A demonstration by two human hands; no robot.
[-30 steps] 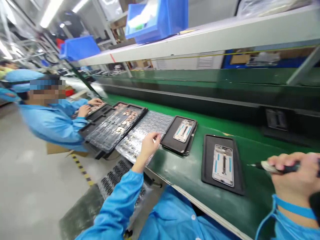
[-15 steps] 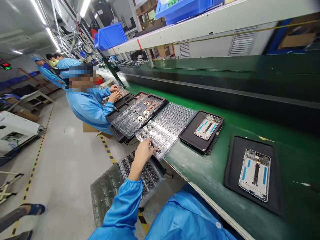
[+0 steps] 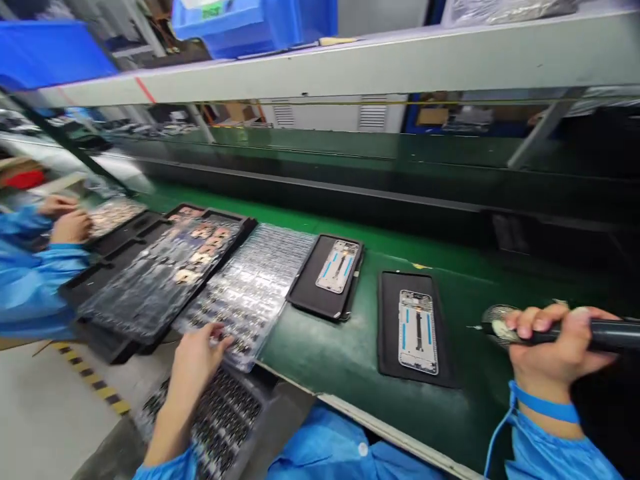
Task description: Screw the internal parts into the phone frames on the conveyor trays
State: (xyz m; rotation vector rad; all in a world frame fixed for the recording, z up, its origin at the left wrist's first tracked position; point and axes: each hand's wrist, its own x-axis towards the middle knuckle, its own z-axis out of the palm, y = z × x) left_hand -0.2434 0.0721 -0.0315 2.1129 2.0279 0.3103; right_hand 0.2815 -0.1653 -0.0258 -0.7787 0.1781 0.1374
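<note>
My left hand (image 3: pixel 197 357) reaches to the near edge of a clear plastic parts tray (image 3: pixel 255 280), fingertips pinched among its small components; what they pinch is too small to make out. My right hand (image 3: pixel 555 347) is closed round a black electric screwdriver (image 3: pixel 540 331), whose thin bit points left toward a phone frame (image 3: pixel 418 330). That frame lies on a black mat (image 3: pixel 387 333) on the green conveyor belt (image 3: pixel 330 347). A second phone frame (image 3: pixel 339 266) rests on another black mat (image 3: pixel 309 283) further left.
Black trays (image 3: pixel 150 287) with components under clear covers sit left of the parts tray. A co-worker in a blue coat (image 3: pixel 30 273) works at the far left. Another parts tray (image 3: pixel 220 420) lies below the belt edge. Blue bins (image 3: pixel 250 27) stand on the shelf above.
The view swung right, bringing my right hand with the screwdriver back into sight. My left hand stays at the near edge of the clear parts tray.
</note>
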